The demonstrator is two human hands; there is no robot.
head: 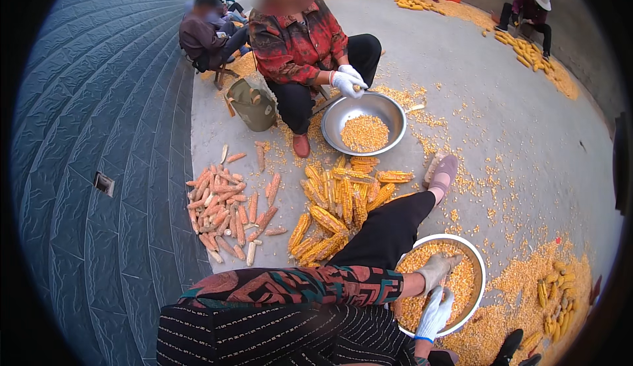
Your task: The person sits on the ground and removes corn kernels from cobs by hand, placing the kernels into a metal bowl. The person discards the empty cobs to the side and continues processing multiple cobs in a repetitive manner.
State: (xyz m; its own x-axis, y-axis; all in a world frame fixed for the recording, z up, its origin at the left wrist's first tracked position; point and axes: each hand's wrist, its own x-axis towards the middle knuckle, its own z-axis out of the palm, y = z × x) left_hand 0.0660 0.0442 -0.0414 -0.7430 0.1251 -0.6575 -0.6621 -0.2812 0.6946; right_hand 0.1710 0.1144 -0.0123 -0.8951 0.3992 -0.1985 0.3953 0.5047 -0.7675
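Note:
Both my gloved hands are close together over a white-rimmed basin (pixel 480 287) of loose corn kernels (pixel 413 311). My left hand (pixel 437 271), in a soiled pale glove, has its fingers curled at the upper side. Just below it is my right hand (pixel 435 312), in a white knit glove with a blue cuff edge. A narrow pinkish piece, perhaps a corn cob, shows between them; the grip is too small to make out. Beside my outstretched leg lies a pile of yellow corn ears (pixel 346 193), some partly stripped. Bare corn cobs (pixel 222 207) are heaped farther left.
A person (pixel 306 44) in white gloves sits opposite, hands above a steel basin (pixel 395 118) holding kernels. A green bag (pixel 251 106) stands beside them. More kernels and ears (pixel 561 297) lie at lower right, near dark shoes. Other people sit along the walls.

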